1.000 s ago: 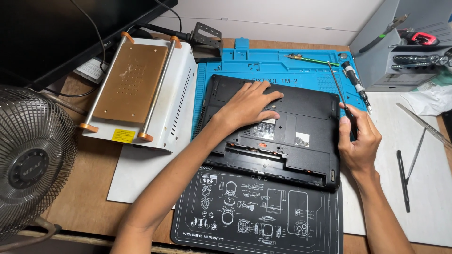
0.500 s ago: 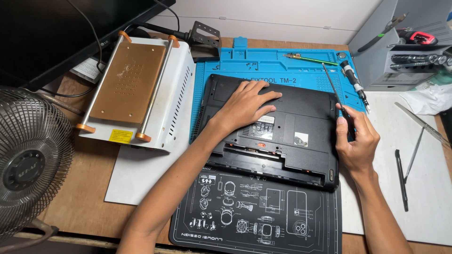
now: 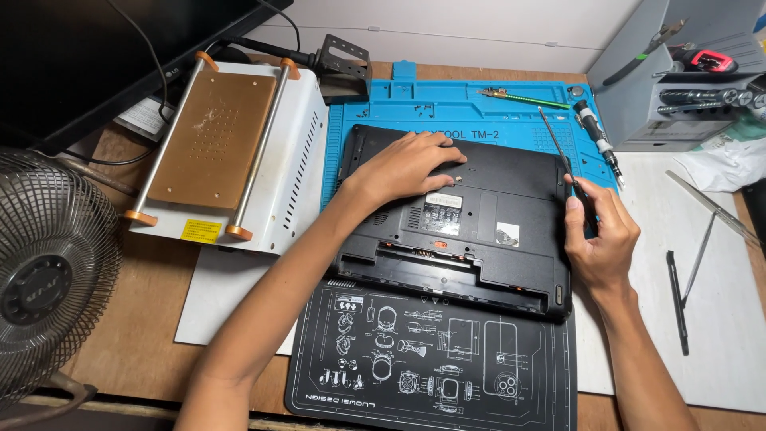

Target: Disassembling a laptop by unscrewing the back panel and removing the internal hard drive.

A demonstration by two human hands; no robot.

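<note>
On the blue mat, left hand (image 3: 411, 164) still presses flat, fingers spread, on the upturned laptop (image 3: 479, 215); right hand (image 3: 598, 231), clamped around a screwdriver (image 3: 568, 172), has barely moved.

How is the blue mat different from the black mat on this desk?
The blue mat lies at the far side, under the upturned laptop's far half; the black mat lies at the near edge, with the laptop's near edge over it. The blue mat is plain blue with moulded compartments; the black mat is flat with white line drawings. Small tools lie on the blue mat; nothing lies on the black mat's bare part. Both are flat rectangular work mats.
</note>
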